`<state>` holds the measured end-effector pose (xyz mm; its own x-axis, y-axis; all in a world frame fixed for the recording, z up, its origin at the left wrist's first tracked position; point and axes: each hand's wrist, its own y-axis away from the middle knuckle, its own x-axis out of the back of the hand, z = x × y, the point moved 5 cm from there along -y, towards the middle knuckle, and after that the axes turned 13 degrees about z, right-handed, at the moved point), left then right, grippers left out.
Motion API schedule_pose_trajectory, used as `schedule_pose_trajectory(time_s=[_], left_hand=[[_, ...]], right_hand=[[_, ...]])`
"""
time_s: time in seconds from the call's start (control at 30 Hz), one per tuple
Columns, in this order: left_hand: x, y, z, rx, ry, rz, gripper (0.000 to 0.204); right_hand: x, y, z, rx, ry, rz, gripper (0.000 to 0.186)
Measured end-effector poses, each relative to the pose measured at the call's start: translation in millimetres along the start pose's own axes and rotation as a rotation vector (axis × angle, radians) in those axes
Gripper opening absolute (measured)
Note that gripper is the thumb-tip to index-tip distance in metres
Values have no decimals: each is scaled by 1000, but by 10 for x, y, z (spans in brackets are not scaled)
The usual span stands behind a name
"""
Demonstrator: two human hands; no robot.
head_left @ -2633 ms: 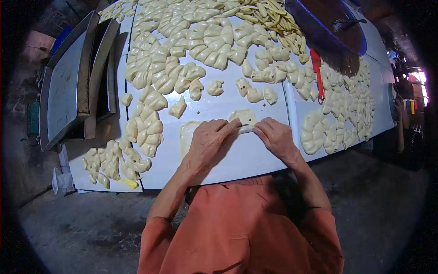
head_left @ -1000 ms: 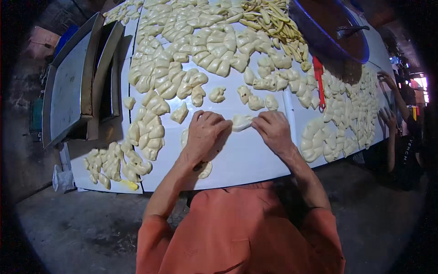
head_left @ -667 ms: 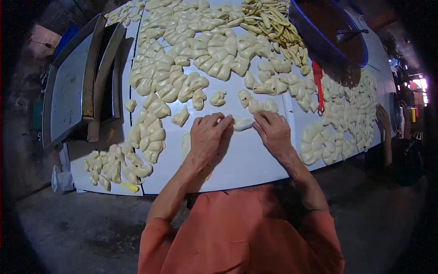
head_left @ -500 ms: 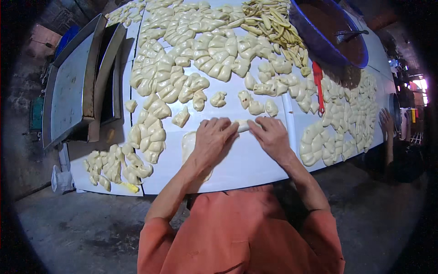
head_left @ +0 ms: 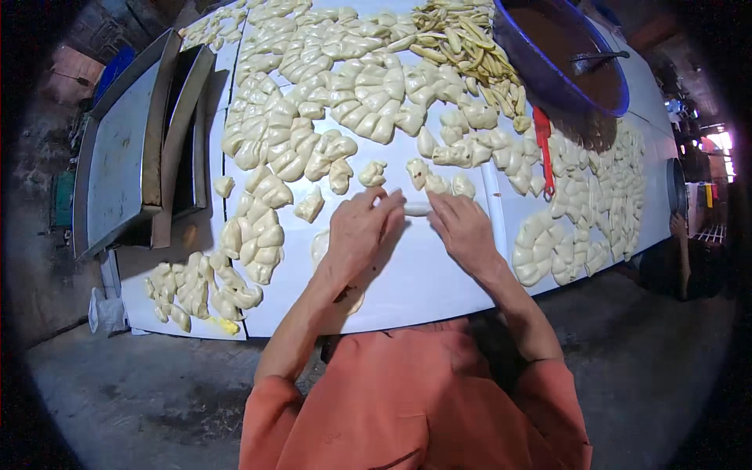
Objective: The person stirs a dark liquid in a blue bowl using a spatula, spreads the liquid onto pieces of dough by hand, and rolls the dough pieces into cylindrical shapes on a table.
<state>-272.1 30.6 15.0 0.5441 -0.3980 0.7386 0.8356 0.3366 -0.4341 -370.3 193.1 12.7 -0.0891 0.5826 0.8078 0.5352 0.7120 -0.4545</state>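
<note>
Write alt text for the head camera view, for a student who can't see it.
A person's left hand and right hand touch opposite ends of a small pale dough roll on a white table. Beyond them are many dough pieces, a heap of yellowish strips and a blue basin with brown contents; metal trays stand at left.

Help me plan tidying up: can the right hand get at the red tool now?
Probably yes: the red tool lies uncovered, ahead and right of the right hand, only low dough between, though that hand is at a dough roll.
</note>
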Motion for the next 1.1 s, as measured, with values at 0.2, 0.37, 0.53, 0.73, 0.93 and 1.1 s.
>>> schedule_pose_trajectory(time_s=[0.2, 0.37, 0.53, 0.73, 0.93, 1.1], left_hand=[[-132, -107, -61, -34, 91, -187, 29], [-32, -94, 40, -15, 135, -312, 28], [266, 277, 568, -55, 267, -249, 15], [-61, 637, 592, -51, 213, -237, 27], [378, 628, 560, 63, 213, -171, 34], [973, 1070, 50, 246, 129, 150, 21]], right_hand=[[-84, -47, 86, 15, -68, -35, 29], [202, -167, 141, -246, -364, -327, 22], [573, 218, -129, -193, -318, -315, 21], [452, 723, -149, -92, -90, -261, 28], [650, 538, 6, -98, -87, -136, 32], [1139, 87, 611, -367, -56, 178, 17]])
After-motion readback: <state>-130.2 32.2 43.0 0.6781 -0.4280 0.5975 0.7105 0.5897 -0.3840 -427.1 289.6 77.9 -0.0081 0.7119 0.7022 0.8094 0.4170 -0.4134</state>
